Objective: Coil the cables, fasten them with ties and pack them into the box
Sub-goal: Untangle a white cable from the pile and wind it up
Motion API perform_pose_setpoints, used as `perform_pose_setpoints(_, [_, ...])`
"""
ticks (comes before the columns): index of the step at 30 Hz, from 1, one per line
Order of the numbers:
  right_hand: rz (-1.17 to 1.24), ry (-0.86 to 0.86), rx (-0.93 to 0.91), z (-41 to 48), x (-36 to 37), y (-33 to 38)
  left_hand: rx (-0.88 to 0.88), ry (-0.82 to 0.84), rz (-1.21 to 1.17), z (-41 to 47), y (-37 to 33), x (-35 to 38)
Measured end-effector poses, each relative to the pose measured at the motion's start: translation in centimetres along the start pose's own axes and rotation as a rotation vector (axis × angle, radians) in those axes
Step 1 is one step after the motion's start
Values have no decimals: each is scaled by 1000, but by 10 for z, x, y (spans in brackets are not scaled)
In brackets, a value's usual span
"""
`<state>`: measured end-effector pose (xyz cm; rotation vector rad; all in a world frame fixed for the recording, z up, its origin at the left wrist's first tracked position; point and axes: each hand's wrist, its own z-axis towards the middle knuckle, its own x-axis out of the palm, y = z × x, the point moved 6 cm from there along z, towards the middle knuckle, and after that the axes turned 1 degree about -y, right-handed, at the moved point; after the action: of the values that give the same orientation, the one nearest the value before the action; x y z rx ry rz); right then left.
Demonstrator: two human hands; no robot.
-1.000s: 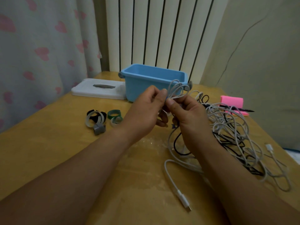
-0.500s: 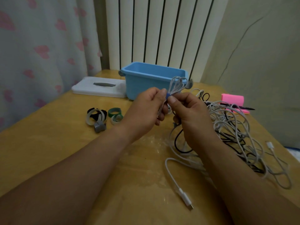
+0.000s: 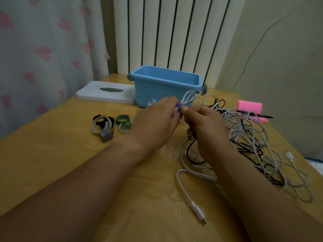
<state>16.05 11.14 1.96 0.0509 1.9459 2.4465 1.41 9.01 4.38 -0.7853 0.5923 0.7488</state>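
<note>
Head view shows a white coil held up above the table, about mid-frame and just in front of the box's near wall. A blue tie wraps the coil's neck, and the loops fan out from the tie toward 1 o'clock.

The left hand grips the bundled strands at the tie from the 9 o'clock side, fingers curled over them. The right hand pinches the tie from 3 o'clock with thumb and forefinger. Its lower fingers are curled round more strands that hang down to the table. The 2 hands meet at the tie.

At 12 o'clock from the hands stands the box, blue and open-topped, near the table's far edge.

A tangle of white and black cables lies on the table at 3 to 4 o'clock from the right hand, against that forearm. 1 white cable loops out toward 6 o'clock and ends in a plug near the front edge.

Spare ties in white, black, green and grey sit in a cluster at 9 o'clock from the left hand. A white lid lies flat at 10 o'clock, just beside the box's left wall. At 2 o'clock, behind the tangle, a pink pad lies with a pen on it.

A curtain with pink hearts hangs at 10 o'clock, and a radiator rises at 12 o'clock behind the box.
</note>
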Motion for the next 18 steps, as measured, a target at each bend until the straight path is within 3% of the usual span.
perform_pose_setpoints(5, [10, 19, 0, 0, 2, 0, -45, -35, -15, 2, 6, 0])
perform_pose_setpoints(13, [-5, 33, -11, -2, 5, 1, -207, 92, -373, 2, 10, 7])
perform_pose_setpoints(18, [-41, 8, -31, 0, 2, -1, -169, 211, -284, 2, 10, 12])
